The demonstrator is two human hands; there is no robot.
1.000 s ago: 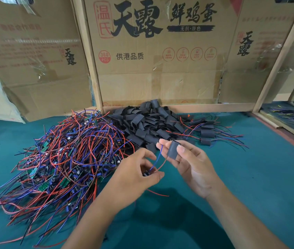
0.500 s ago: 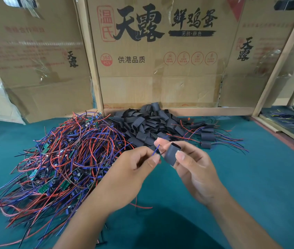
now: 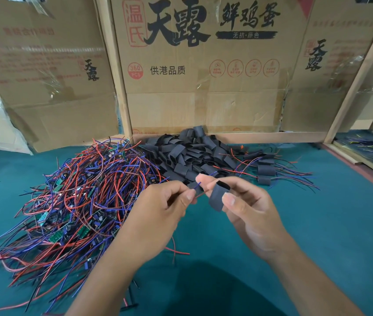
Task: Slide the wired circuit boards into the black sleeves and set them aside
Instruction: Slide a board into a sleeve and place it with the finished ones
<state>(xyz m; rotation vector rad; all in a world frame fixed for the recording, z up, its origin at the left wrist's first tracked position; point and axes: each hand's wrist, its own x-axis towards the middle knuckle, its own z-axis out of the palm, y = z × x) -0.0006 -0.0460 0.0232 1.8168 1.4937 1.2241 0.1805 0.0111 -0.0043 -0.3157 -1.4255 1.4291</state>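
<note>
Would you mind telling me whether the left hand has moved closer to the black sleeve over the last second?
Yes. The left hand has risen away from the viewer, toward the pile of sleeves, bringing its wires up beside the black sleeve held in the right hand.

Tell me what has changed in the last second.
The left hand has risen toward the right hand, bringing its pinched blue and red wires up beside the black sleeve; the board itself is hidden. The right hand still grips the sleeve. The wire pile and sleeve pile lie unchanged.
</note>
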